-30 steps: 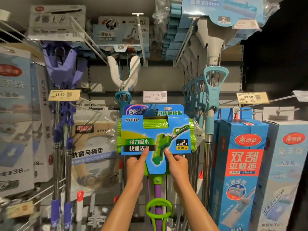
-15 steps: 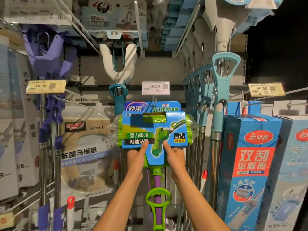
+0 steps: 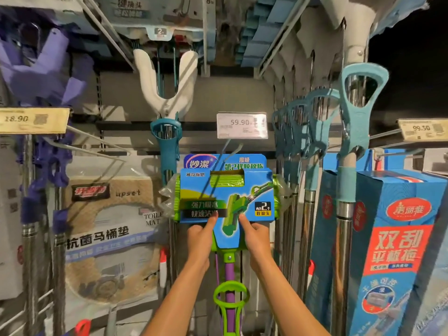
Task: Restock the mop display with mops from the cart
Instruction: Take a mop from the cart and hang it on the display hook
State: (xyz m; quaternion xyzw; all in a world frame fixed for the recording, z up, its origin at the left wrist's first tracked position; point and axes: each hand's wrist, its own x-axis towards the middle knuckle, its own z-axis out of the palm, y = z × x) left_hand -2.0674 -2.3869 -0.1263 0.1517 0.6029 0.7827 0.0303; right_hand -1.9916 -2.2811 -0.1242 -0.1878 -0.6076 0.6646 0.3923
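A: Entry, fingers first. Left hand (image 3: pixel 197 241): thumb laid up the front of the blue printed cardboard sleeve (image 3: pixel 225 197), remaining fingers curled behind its lower edge, so it pinches the card. Right hand (image 3: pixel 258 238): same grip, mirrored.

B: Why both hands low on the card?

A: Judgement: a two-sided pinch keeps the head square while its hang slot is lined up with the metal peg hook (image 3: pixel 229 147) at 12 o'clock from the thumbs. Whether the slot is seated on the hook, I cannot tell.

B: Where is the mop relative to the fingers?

A: The green sponge-roller mop head (image 3: pixel 178 197) sits directly above the fingertips, wrapped by the sleeve; its purple shaft with green loop handle (image 3: pixel 230 297) drops toward 6 o'clock between the wrists.

B: Surroundings?

A: White price tag reading 59.90 (image 3: pixel 242 124) at 12 o'clock; teal-handled steel mops (image 3: pixel 358 110) at 2 o'clock; beige toilet-mat pack (image 3: pixel 109 226) at 9 o'clock.
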